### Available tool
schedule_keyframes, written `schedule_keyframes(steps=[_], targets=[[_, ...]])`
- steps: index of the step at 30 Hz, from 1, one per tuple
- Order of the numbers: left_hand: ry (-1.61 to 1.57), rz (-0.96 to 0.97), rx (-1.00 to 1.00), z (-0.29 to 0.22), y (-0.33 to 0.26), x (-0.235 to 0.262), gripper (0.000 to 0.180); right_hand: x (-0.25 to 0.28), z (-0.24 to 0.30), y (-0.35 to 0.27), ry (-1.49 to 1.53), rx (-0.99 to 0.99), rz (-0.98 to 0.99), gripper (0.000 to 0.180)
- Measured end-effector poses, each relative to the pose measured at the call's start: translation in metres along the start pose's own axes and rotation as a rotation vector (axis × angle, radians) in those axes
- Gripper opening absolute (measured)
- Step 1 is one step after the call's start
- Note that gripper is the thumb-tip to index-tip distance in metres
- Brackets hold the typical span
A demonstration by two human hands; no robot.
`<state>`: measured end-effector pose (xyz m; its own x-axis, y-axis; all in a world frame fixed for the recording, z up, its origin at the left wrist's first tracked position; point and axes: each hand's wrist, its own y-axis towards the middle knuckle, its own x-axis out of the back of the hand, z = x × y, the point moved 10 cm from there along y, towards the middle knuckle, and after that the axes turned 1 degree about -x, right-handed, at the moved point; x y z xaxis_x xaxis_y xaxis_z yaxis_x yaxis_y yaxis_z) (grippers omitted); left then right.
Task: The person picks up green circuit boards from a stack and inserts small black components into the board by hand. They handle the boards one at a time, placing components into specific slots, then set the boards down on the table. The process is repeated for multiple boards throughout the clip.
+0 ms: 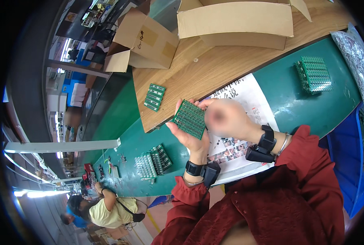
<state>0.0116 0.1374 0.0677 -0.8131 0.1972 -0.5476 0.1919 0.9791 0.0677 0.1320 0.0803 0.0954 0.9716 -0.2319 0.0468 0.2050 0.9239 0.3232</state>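
In front of me my left hand [195, 143] holds a green circuit board panel [189, 119], tilted, with rows of small parts across its face. The thumb lies along its lower left and fingertips show beyond its upper edge. Right beside the panel, my right hand [235, 118] is closed, its fingers curled at the upper right edge; a blurred patch covers part of it, so I cannot tell what it grips. Beneath both hands lies a printed newspaper sheet [263, 104] with small dark bits on it. Black bands circle both wrists.
Another board [154, 97] lies on the wooden tabletop [169, 87], near cardboard boxes [235, 20]. Stacked boards [314, 73] stand right on the green mat [288, 90]; more boards [153, 161] lie left. A plastic bag [355, 61] and blue bin [345, 151] are at right. A co-worker [112, 210] works far left.
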Motion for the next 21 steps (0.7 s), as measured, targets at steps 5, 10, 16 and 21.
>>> schedule_keyframes(steps=[5, 10, 16, 21], targets=[[0.072, 0.016, -0.066, -0.002, -0.003, -0.003, 0.079, -0.006, -0.005, -0.004, -0.014, -0.037, 0.005, 0.045], [0.155, 0.082, -0.184, -0.008, -0.009, -0.015, 0.081, -0.007, -0.004, -0.006, -0.05, -0.032, 0.004, 0.04], [0.108, 0.056, -0.097, -0.002, -0.003, -0.007, 0.083, -0.005, 0.012, -0.006, -0.164, 0.128, -0.014, 0.037], [0.101, 0.031, -0.082, -0.001, -0.003, -0.003, 0.082, 0.001, 0.015, -0.002, -0.047, 0.127, -0.047, 0.045]])
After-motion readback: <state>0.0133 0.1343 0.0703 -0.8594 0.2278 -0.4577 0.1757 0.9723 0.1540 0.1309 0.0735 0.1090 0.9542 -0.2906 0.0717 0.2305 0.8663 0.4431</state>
